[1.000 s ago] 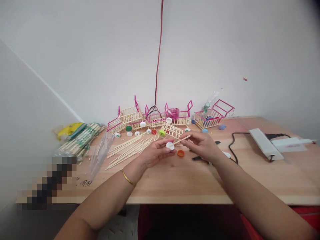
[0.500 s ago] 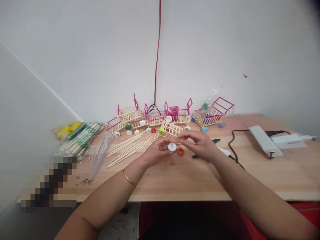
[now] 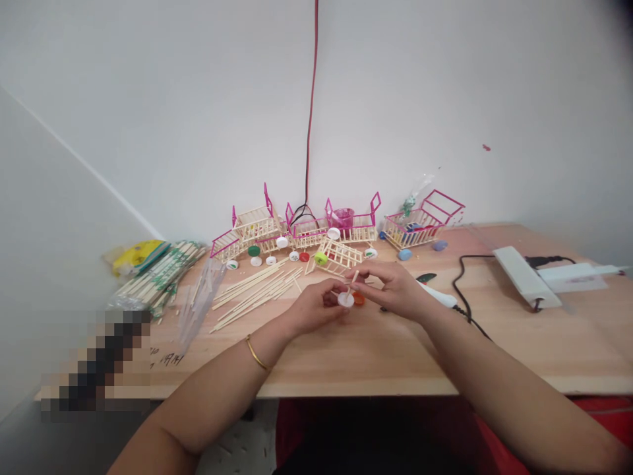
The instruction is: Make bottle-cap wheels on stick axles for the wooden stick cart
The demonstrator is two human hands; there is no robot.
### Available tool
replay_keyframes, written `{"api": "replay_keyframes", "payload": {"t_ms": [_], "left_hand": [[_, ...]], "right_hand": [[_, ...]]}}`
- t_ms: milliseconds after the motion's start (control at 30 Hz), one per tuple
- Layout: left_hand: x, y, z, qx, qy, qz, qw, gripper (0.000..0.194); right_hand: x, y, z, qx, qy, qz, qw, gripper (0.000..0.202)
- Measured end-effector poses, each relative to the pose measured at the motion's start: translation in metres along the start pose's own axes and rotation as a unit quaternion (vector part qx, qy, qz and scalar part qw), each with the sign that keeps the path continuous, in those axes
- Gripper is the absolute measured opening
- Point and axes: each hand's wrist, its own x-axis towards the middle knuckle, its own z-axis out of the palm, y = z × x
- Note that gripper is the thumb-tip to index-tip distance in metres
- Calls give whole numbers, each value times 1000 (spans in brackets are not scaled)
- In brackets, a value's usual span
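My left hand [image 3: 320,307] is closed on a white bottle cap [image 3: 345,300], held with its hollow side tilted up above the table. A short wooden stick [image 3: 353,284] slants up out of the cap, and the fingertips of my right hand [image 3: 388,287] pinch it. Whether the stick is fixed to the cap I cannot tell. Just beyond, an orange cap [image 3: 359,299] lies partly hidden by my fingers. Behind my hands rests a small stick frame [image 3: 339,256] with a lime-green cap [image 3: 320,258] against it.
Little stick carts [image 3: 257,227] with pink edges and cap wheels line the wall; another cart [image 3: 415,227] stands right. Loose sticks [image 3: 260,293] and bagged sticks [image 3: 161,274] lie left. A white-handled tool [image 3: 442,298], black cable [image 3: 461,274] and white power strip [image 3: 527,278] lie right.
The white cap has turned and moved slightly right and down. The stick now stands in view between my hands, its upper part at my right fingertips.
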Motion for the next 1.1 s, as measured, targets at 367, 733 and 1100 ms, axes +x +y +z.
{"api": "replay_keyframes", "payload": {"t_ms": [367, 733, 1100], "left_hand": [[0, 2, 0, 45, 9, 16, 999, 31], [4, 7, -6, -223, 134, -21, 965, 39], [8, 8, -8, -237, 209, -28, 948, 43]], "right_hand": [[0, 3, -1, -2, 48, 20, 999, 15], [-1, 10, -4, 18, 94, 60, 994, 16], [1, 11, -5, -55, 74, 44, 995, 13]]}}
